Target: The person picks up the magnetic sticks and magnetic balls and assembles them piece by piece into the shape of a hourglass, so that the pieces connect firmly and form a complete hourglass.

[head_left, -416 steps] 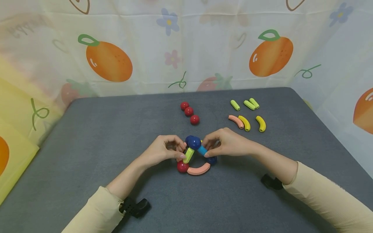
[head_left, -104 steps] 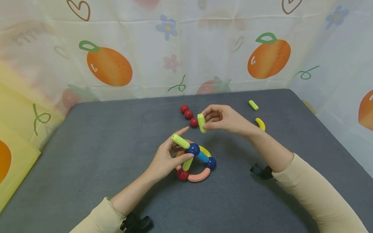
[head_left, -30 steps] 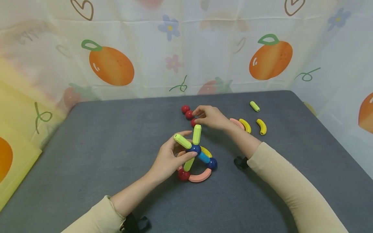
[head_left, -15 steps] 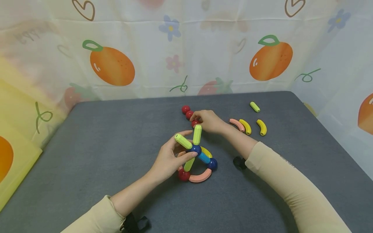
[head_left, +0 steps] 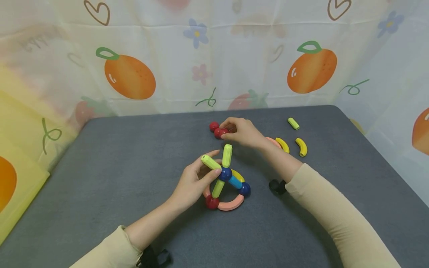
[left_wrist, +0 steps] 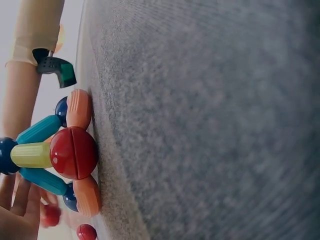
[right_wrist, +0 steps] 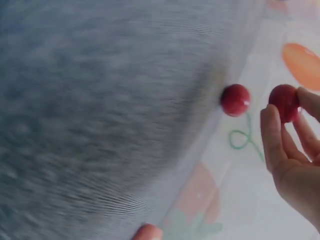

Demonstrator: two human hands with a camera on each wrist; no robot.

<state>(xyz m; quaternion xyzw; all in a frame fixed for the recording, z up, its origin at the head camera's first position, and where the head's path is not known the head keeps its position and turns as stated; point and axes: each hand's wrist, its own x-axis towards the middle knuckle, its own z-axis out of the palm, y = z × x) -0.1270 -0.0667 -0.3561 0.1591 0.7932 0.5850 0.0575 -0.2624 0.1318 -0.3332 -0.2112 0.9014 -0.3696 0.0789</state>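
My left hand (head_left: 189,184) pinches the blue ball (head_left: 226,174) on top of a magnetic ball-and-rod frame, thumb at its front. Two light green rods (head_left: 226,155) stick up from that ball, one upright and one tilted left. Below, a green rod (left_wrist: 31,155) and blue rods (left_wrist: 39,129) slope down to a red ball (left_wrist: 75,152) and blue balls (head_left: 244,189). Curved salmon rods (head_left: 231,204) and a yellow one join the base. Behind the frame, my right hand (head_left: 242,132) holds a red ball (right_wrist: 285,102) between thumb and fingers, raised off the table.
Other red balls (head_left: 214,126) lie just beyond my right hand. To the right are a light green rod (head_left: 293,123), yellow curved rods (head_left: 301,147) and a salmon curved rod (head_left: 273,141), partly behind my right forearm. The grey table (head_left: 134,149) meets a printed cloth (head_left: 167,74) at the back.
My right hand reached the nearest red ball, gripped it and lifted it up and away. Earlier it set the second green rod on the top blue ball. My left hand stays at the frame.
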